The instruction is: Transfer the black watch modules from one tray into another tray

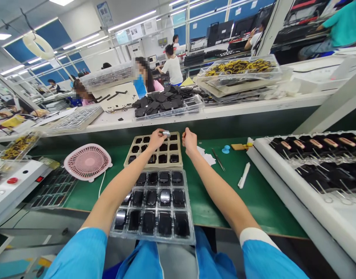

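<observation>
Left hand [156,140] partly hides the silver piece [166,133].

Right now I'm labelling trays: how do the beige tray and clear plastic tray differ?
The beige tray is opaque; the clear plastic tray is see-through. The beige tray lies farther off; the clear plastic tray is nearer, extending past the green bench. Silver-faced pieces show in the clear plastic tray; the beige tray shows only dark pieces. Both hold dark pieces in rows.

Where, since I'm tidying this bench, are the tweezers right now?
In the head view, the tweezers lie on the green bench to the right of the person's right hand, between the white scraps and the small blue piece.
</observation>
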A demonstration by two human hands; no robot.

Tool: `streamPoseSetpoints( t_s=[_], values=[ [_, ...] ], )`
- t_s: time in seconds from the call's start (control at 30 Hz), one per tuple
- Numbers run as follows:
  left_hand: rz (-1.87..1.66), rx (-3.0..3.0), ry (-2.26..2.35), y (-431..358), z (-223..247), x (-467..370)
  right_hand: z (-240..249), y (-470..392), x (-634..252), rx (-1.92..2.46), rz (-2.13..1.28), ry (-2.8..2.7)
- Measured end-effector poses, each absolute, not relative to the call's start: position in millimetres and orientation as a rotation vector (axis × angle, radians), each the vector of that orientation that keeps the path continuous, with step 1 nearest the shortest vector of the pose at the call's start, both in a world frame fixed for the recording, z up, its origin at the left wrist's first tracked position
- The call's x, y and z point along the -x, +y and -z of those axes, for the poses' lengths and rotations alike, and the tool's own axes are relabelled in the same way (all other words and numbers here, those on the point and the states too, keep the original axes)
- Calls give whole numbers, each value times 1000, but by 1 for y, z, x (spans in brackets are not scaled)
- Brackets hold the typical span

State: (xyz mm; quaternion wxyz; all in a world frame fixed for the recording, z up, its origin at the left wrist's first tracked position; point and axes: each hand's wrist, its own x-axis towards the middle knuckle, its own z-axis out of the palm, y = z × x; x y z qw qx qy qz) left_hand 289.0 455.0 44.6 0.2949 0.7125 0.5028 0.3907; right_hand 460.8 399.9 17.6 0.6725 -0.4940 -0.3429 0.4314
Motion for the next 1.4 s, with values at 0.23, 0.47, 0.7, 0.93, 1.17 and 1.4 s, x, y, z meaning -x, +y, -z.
streamPoseSetpoints(
  t_s=[0.23, 0.47, 0.7, 0.93, 1.17, 1.4],
  values=[
    [-538, -2288, 1683, 500, -31, -276, -25, 399, -461, 936, -1159, -615],
    [-491, -2276, 1891, 522, -28, -234, -26, 398, -461, 938, -1170, -650],
    [-445, -2407, 1739, 523, -26, -222, -23, 398, -460, 938, -1165, -649],
    [-899, -2250, 1507, 491, -50, -225, -29, 395, -455, 1049, -1224, -784],
    [-1106, -1808, 1060, 416, -75, -266, -30, 382, -438, 1166, -796, -1215],
    [-1090, -1765, 1030, 398, -75, -287, -26, 386, -432, 1103, -762, -1094]
  ],
)
